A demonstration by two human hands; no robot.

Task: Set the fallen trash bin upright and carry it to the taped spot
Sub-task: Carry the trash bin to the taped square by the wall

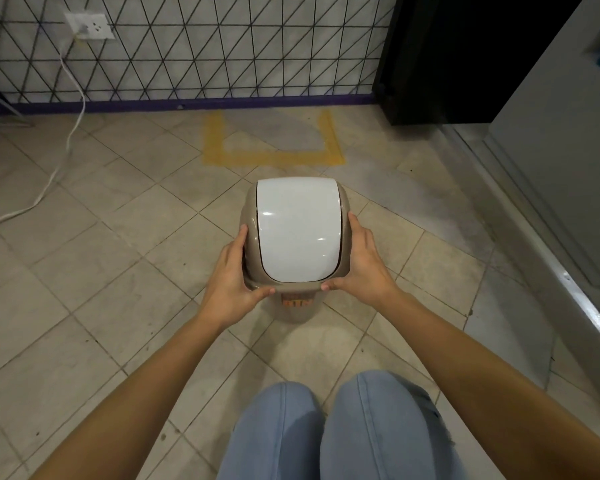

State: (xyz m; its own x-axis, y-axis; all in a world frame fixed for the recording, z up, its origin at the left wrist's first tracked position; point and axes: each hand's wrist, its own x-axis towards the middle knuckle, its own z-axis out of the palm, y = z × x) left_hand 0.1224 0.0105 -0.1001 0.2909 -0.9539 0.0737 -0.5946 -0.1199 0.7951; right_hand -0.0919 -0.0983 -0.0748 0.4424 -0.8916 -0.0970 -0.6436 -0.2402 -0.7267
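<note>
Denim-clad knees (pixel 326 434) sit nearest. Both hands, left hand (pixel 230 277) and right hand (pixel 362 265), clasp the upright bin (pixel 297 237), fingers (pixel 242 237) wrapped on its rim. Yellow tape (pixel 274 156) lies at twelve o'clock, just beyond, on the tiled floor (pixel 101 254).

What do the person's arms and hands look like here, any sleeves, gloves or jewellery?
Both arms are bare from the frame edge to the wrist: no sleeves in view. The left hand and right hand wear no gloves, and no rings, watch or bands show on what is visible. Nails look short and unpainted. The only clothing in view is light blue jeans over the knees.
</note>
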